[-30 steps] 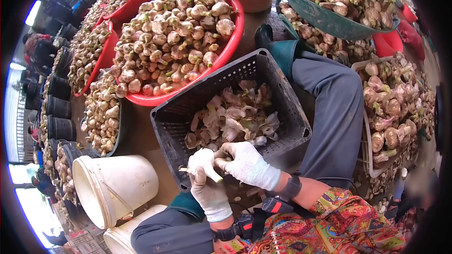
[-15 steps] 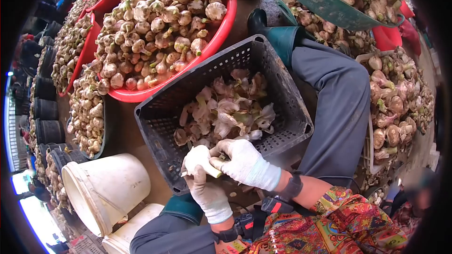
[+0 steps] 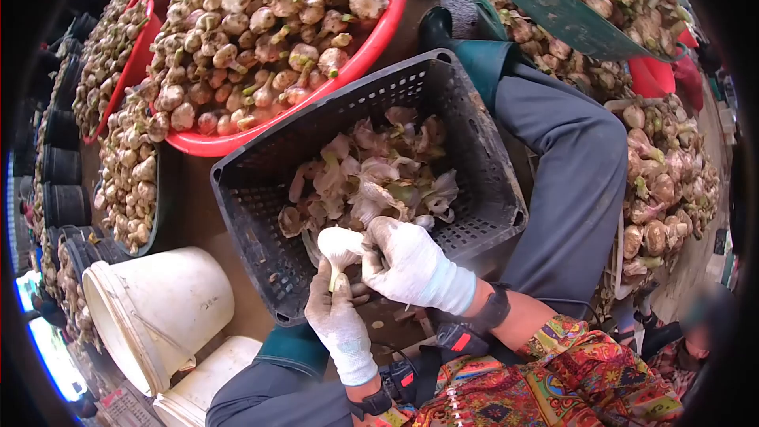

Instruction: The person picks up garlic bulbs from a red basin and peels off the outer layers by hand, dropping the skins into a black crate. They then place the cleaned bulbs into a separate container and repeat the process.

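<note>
My left hand (image 3: 341, 324), in a white glove with soiled fingertips, grips a pale, peeled-looking garlic bulb (image 3: 340, 242) by its stem. The stem points down towards my palm and the rounded part faces up. My gloved right hand (image 3: 407, 262) is closed, its curled fingers pressed against the bulb's right side. Whether they also pinch a bit of skin is hidden. Both hands are over the near edge of a black plastic crate (image 3: 489, 154). Loose garlic skins (image 3: 371, 178) lie heaped inside it.
Behind the crate, a red basin (image 3: 378, 47) holds unpeeled garlic. A white bucket (image 3: 178, 292) lies tipped at the left, near another white container (image 3: 207, 375). A green basin (image 3: 553, 12) and heaped garlic (image 3: 664, 182) are to the right, beyond my bent leg (image 3: 565, 166). Another person (image 3: 696, 340) shows at lower right.
The bulb has turned: its stem pointed lower right and now points down into my left hand. My right hand has shifted from the stem to the bulb's side. The whole view has shifted slightly.
</note>
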Available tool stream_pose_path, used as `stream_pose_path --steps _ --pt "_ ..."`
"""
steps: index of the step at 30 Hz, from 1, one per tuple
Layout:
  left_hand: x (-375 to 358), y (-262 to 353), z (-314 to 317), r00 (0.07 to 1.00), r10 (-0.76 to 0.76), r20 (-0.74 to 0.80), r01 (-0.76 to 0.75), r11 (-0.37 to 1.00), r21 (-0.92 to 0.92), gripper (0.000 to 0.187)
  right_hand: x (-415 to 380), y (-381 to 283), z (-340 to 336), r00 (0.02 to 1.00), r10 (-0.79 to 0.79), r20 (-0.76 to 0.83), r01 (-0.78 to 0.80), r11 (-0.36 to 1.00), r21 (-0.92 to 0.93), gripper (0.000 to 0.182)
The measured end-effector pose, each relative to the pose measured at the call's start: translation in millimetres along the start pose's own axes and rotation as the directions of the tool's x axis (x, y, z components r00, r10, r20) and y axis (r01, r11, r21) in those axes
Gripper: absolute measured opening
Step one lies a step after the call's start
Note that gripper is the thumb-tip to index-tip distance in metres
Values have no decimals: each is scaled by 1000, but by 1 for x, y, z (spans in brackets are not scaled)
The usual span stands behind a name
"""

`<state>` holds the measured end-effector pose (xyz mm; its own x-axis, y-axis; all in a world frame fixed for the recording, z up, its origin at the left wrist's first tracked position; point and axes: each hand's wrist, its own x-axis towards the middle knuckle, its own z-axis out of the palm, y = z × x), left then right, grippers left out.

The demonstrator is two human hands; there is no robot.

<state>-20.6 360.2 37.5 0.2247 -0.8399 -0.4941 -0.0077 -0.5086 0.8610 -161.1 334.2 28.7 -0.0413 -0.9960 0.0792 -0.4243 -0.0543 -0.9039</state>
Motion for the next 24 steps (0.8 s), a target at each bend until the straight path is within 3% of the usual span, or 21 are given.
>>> stream_pose_path --steps 1,2,3,5,7,9,11,12,13,14,16,19,21,24 --pt "3 0 -8 1000 5 -13 -5 1000 -2 37 2 3 3 999 41 29 -42 998 39 11" --pt "5 1 -14 995 -95 19 97 978 -184 37 5 8 5 998 68 -8 -67 994 84 8" --pt "5 3 -19 980 -187 73 201 914 -353 36 14 15 5 994 53 -94 -56 998 -23 9" --pt "3 5 -24 981 -181 72 194 887 -420 35 36 34 0 920 309 -241 -328 944 -42 17" --pt "5 2 -34 940 -114 321 312 664 -680 35 49 41 -18 818 534 -215 -537 842 49 23" --pt "-3 12 -28 959 -119 257 261 722 -640 37 25 23 -20 924 361 -125 -319 909 267 34" --pt "-7 10 -24 967 -123 224 247 674 -696 38 -2 -5 -14 996 87 -26 -83 985 150 35" --pt "-8 10 -21 958 -43 284 235 684 -691 40 -9 -19 -10 999 -1 -44 2 1000 24 32" --pt "-9 7 -16 975 -72 210 196 727 -659 35 -15 -30 -4 995 -84 -55 78 992 -100 30" --pt "-14 5 -11 990 2 139 85 782 -617 36 -17 -35 3 996 -19 -87 8 993 -120 27" --pt "-23 6 1 996 94 -8 -83 841 -535 38 -16 -31 8 995 -34 -90 19 986 -164 25" --pt "-21 -3 3 980 197 -16 -186 888 -420 39 -11 -32 5 996 -7 -94 -12 978 -208 18" --pt "-21 -4 7 983 183 -8 -171 904 -392 40 -9 -24 1 999 14 -40 -22 973 -228 16" --pt "-22 10 14 994 99 52 -57 849 -525 44 1 -15 -5 999 28 -28 -33 985 -170 15"
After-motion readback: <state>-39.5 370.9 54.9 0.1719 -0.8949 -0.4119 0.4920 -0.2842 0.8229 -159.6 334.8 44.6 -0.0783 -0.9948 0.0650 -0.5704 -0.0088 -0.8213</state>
